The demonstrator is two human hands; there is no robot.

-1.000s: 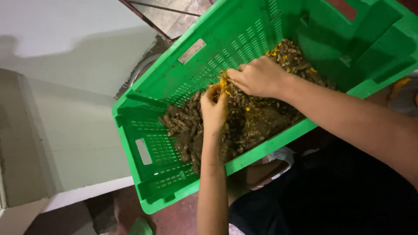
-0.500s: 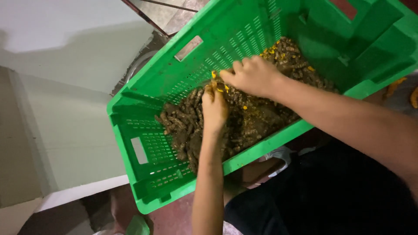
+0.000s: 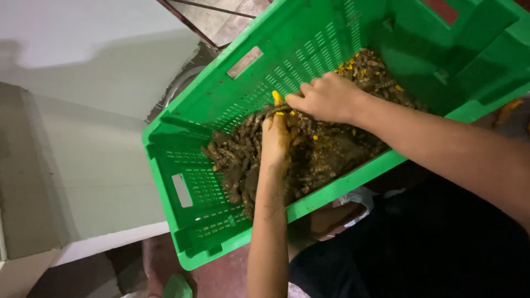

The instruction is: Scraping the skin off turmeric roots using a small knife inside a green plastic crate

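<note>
Green crate (image 3: pixel 232 83), tilted, holding muddy roots (image 3: pixel 331 160) heaped toward its lower long edge. Left hand (image 3: pixel 276 138) and right hand (image 3: pixel 328 98) both pinching one yellow-tipped root (image 3: pixel 277 99) above heap; snapping step, apparently. Firm opposing grip needed.

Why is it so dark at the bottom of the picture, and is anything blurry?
Head view: light falls on the green crate and pale wall; the lower right sits in deep shadow. The left hand and right hand look sharp; the brown roots look slightly soft.
</note>
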